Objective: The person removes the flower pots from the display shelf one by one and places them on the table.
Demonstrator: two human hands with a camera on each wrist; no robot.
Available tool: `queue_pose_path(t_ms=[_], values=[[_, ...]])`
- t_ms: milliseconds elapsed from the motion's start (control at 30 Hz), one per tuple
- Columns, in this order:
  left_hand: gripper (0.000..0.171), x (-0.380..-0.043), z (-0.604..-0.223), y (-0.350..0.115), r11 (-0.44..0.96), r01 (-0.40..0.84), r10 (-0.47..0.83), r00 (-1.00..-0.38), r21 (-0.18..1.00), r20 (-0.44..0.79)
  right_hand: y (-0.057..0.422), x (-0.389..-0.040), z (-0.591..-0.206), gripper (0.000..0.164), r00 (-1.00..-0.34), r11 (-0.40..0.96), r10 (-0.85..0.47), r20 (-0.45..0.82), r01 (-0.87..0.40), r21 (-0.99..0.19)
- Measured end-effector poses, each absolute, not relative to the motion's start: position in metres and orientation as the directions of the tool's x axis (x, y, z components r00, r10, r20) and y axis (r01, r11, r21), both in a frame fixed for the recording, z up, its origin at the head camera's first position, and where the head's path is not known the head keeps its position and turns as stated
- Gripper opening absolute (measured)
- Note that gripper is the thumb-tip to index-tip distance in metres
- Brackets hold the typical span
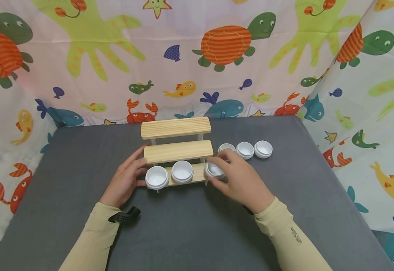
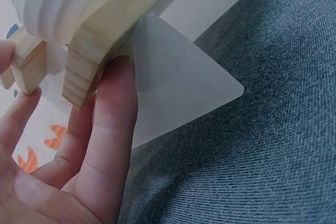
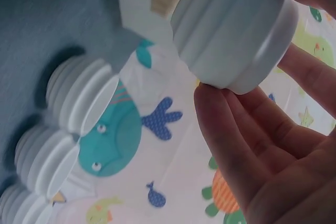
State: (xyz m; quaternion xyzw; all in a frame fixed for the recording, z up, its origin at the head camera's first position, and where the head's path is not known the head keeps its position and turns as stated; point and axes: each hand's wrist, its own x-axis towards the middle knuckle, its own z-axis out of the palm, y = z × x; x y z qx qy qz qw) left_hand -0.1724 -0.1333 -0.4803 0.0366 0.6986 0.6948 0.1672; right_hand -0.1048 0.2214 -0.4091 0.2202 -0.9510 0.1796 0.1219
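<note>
while a grey table [image 1: 169, 233] spreads beneath everything, a three-tier wooden rack [image 1: 178, 151] has its long axis running left to right, its right end angled slightly away from the person. its lowest board [image 1: 198, 172] is the one nearest the person. the right hand [image 1: 239, 178] is at the rack's right end, grasping a white cup [image 1: 215, 170] between thumb and fingers. the left hand [image 1: 123, 182] grips the opposite end, fingertips against the board ends. what counts is the held cup against the lowest board: it is at the board's right end, mouth up, roughly in line with a left cup [image 1: 157, 177] and a middle cup [image 1: 182, 171]. whether its base touches the wood, i cannot tell. three spare cups [image 1: 245, 150] stand in a row right of the rack, beyond the right hand, which is the nearer one and partly hides the closest.
</note>
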Motion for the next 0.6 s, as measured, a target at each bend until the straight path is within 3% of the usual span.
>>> queue_pose_path(t_ms=[600], values=[[0.060, -0.174, -0.484, -0.134, 0.054, -0.185, 0.273, -0.943, 0.981, -0.192, 0.257, -0.099, -0.430, 0.049, -0.893, 0.863, -0.308, 0.328, -0.407, -0.299]])
